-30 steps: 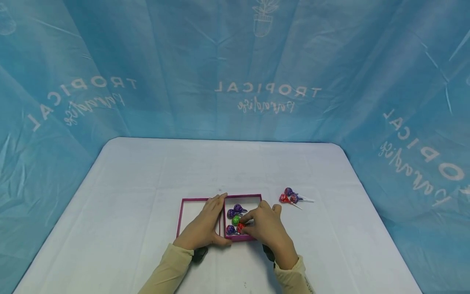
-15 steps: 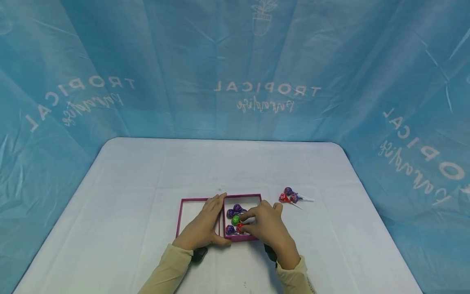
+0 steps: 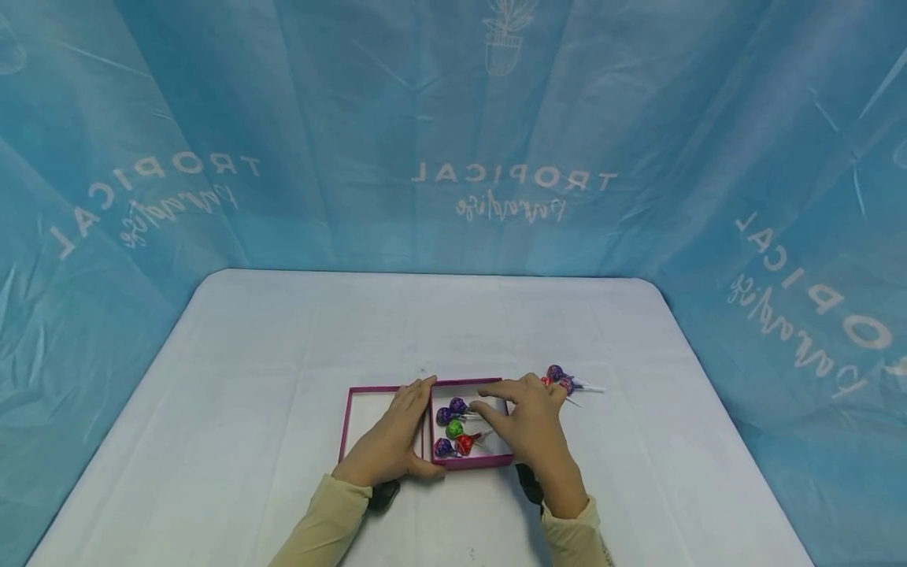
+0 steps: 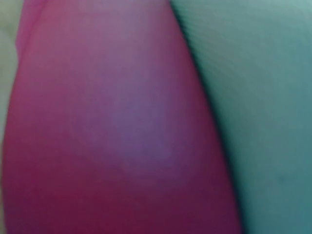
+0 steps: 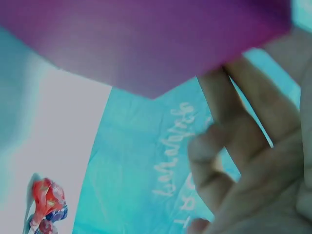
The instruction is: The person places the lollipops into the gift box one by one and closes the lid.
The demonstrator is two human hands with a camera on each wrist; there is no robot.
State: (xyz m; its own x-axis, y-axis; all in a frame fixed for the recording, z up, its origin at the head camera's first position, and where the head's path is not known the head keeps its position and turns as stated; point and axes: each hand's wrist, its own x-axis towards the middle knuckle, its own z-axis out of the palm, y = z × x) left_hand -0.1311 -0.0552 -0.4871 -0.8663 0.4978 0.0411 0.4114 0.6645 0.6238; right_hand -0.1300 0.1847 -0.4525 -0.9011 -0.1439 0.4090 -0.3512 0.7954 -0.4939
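Inside a pink-rimmed box (image 3: 473,465) in the head view lie several wrapped lollipops, among them a red lollipop (image 3: 464,446), a green lollipop (image 3: 454,429) and purple ones. My left hand (image 3: 390,441) reaches across a second pink-rimmed tray or lid (image 3: 349,417). Its fingertips rest at the box's back left corner and its thumb at the front left corner. Over the box's right wall is my right hand (image 3: 527,417), thumb and index finger apart with nothing between them. The right wrist view shows its fingers (image 5: 243,122) beside the box's pink outer wall (image 5: 146,44).
To the box's right, a small group of lollipops (image 3: 567,384) lies on the white table (image 3: 283,331), partly behind my right hand. A printed blue curtain (image 3: 453,228) surrounds the table's back and sides. The left wrist view is filled by a blurred pink surface (image 4: 112,117).
My right hand has let go of the red lollipop, which lies in the box with its stick showing. That hand has opened and moved up and right. The left hand has stayed put.
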